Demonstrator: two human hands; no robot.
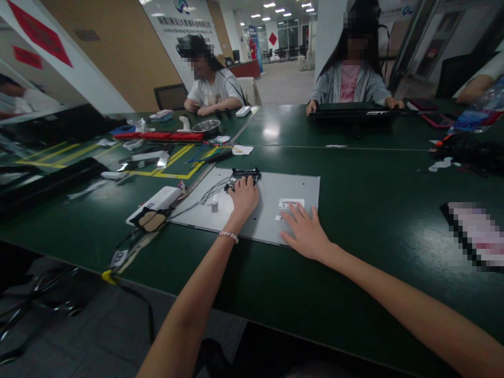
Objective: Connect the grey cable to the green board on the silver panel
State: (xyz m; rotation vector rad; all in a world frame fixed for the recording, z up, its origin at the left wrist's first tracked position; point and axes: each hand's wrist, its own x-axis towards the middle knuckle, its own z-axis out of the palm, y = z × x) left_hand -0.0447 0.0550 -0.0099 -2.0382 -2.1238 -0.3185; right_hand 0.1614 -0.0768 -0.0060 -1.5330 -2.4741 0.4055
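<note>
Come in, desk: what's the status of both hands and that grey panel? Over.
Left hand on black part, hold unclear. Right hand spread, fingers by white label. Grey panel flat on green table. Cables across panel's left side.

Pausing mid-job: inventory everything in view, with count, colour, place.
Table: 1, green, centre
Flat panel: 1, grey, on table
Frame: 1, black, on panel
Cables: several, grey, panel's left
Labels: two, white, panel's right
Device: 1, white, left of panel
Slab: 1, black, far side
Bottle: 1, clear and blue, right
Pixelated item: 1, pink and black, right
Small clutter: uncountable, mixed colours, left
Other people: at least four, around table
Left hand: 1, on frame
Right hand: 1, fingers spread, by labels
</note>
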